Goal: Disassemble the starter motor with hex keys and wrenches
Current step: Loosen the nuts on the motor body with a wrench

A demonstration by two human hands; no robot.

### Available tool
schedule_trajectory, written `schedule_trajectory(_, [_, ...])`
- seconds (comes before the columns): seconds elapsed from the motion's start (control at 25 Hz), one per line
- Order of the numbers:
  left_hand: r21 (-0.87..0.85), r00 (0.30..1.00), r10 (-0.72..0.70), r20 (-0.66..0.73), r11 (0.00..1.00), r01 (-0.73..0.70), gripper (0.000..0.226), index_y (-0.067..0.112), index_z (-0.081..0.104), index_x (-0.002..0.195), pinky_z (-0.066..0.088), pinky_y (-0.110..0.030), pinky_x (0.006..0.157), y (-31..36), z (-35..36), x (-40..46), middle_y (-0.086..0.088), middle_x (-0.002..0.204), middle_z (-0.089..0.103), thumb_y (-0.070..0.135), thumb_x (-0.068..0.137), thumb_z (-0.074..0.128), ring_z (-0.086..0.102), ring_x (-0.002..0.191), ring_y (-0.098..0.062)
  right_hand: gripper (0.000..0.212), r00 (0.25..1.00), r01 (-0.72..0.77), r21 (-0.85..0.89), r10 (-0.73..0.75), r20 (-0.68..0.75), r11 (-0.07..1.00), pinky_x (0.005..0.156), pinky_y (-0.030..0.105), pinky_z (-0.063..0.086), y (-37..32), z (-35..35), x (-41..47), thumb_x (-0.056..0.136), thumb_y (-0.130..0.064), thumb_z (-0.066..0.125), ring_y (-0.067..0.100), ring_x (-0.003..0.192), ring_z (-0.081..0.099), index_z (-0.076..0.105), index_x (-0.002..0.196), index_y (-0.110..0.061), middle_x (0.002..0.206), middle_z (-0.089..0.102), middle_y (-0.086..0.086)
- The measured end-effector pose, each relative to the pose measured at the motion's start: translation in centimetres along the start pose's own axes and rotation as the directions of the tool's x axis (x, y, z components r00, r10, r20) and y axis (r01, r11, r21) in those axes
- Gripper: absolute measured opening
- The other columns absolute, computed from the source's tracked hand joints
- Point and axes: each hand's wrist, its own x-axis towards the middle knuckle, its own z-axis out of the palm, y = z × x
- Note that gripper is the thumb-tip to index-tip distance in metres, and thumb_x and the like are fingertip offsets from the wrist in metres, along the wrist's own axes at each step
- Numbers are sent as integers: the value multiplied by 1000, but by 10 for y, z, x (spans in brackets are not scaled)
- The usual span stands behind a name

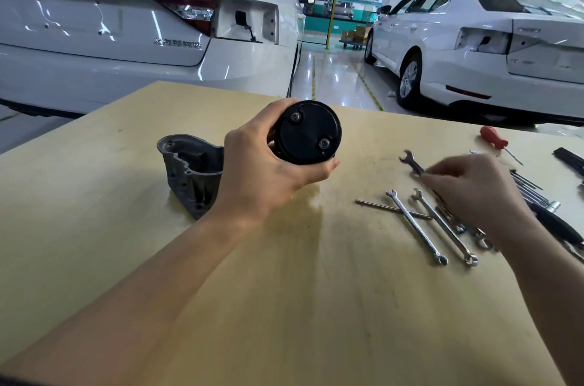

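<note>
My left hand (262,171) grips the black cylindrical motor body (308,136) and holds it above the table, its round end cap with two nuts facing me. The grey cast aluminium nose housing (189,172) stands apart on the table, just left of that hand. My right hand (474,190) pinches a small open-end wrench (410,163) whose jaw sticks out to the upper left. Two combination wrenches (417,227) lie crossed over a thin rod (373,204) below it.
A red-handled screwdriver (494,138), a black hex key set (568,159) and more tools lie at the table's (284,291) right edge. Two white cars (142,22) stand beyond the far edge.
</note>
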Motion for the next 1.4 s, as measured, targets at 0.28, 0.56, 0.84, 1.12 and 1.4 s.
schedule_trajectory(0.28, [2, 1000, 7, 10, 1000, -7, 63, 22, 66, 107, 57, -31, 81, 0, 1, -1, 12, 92, 70, 37, 52, 90, 68, 87, -9, 15, 986, -123, -283, 149, 75, 951, 57, 28, 47, 30, -3, 13, 76, -14, 72, 23, 59, 59, 72, 63, -22, 57, 64, 5])
schedule_trajectory(0.56, [9, 1000, 15, 5, 1000, -15, 63, 23, 66, 108, 57, -31, 82, 0, 1, 0, 13, 93, 70, 38, 52, 90, 68, 88, -9, 13, 973, -86, -250, 135, 189, 965, 47, 29, 51, 23, 1, 10, 69, -18, 83, 16, 35, 57, 73, 60, -18, 40, 60, 0])
schedule_trajectory(0.84, [5, 1000, 25, 12, 1000, -25, 62, 24, 66, 108, 57, -30, 82, 0, 1, -1, 15, 94, 70, 37, 52, 90, 68, 88, -7, 16, 982, -87, -327, 136, 132, 941, 45, 23, 39, 33, -6, 16, 72, -24, 82, 16, 50, 57, 73, 63, -14, 48, 61, 1])
schedule_trajectory(1.12, [-4, 1000, 24, 12, 1000, -23, 62, 25, 66, 108, 57, -28, 82, 0, 0, 0, 15, 94, 70, 37, 53, 90, 67, 89, -7, 12, 950, -166, -373, 250, 189, 913, 45, 23, 41, 37, -8, 17, 71, -15, 80, 18, 51, 58, 73, 66, -7, 50, 62, 5])
schedule_trajectory(1.4, [2, 1000, 22, 13, 1000, -22, 62, 25, 66, 108, 57, -30, 82, 0, 1, -1, 14, 94, 70, 38, 53, 90, 68, 90, -9, 47, 950, -199, -430, 280, 135, 881, 47, 28, 24, 31, -3, 13, 75, -25, 76, 20, 50, 37, 43, 50, -5, 51, 38, 7])
